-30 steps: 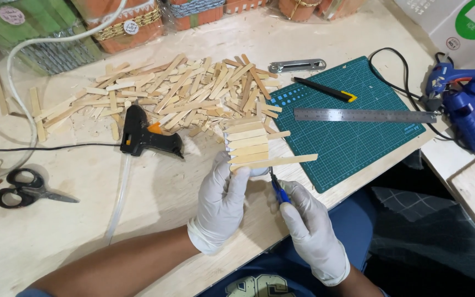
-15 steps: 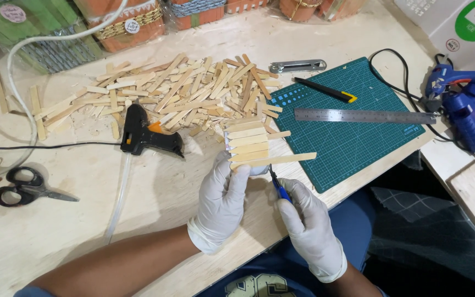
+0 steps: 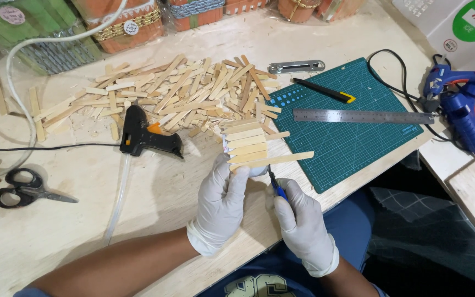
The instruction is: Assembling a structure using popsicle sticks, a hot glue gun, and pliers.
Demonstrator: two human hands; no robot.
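- Pale wooden table (image 3: 72,231), seen from above, strewn with craft supplies.
- Left hand (image 3: 221,201), white-gloved: grip closed on the near edge of a panel of wooden sticks (image 3: 248,144), the sticks laid side by side, the lowest one jutting out longer to the right. The panel is held just above the table edge, directly ahead of the grip.
- Right hand (image 3: 298,217), white-gloved: grip closed around a blue-handled tool (image 3: 276,187), its dark tip pointed up at the underside of the panel, just right of the left grip. Whether tip and panel touch cannot be told.
- Black glue gun with orange trigger (image 3: 147,135): laid on its side, left of the panel, near the left grip.
- Loose pile of wooden sticks (image 3: 177,93): spread beyond the panel, away from both grips.
- Green cutting mat (image 3: 353,140): right of the grips, carrying a steel ruler (image 3: 361,116) and a black-and-yellow utility knife (image 3: 325,91).
- Blue glue gun (image 3: 463,104): far right, well apart from the grips.
- Black scissors (image 3: 26,188): far left, well apart.
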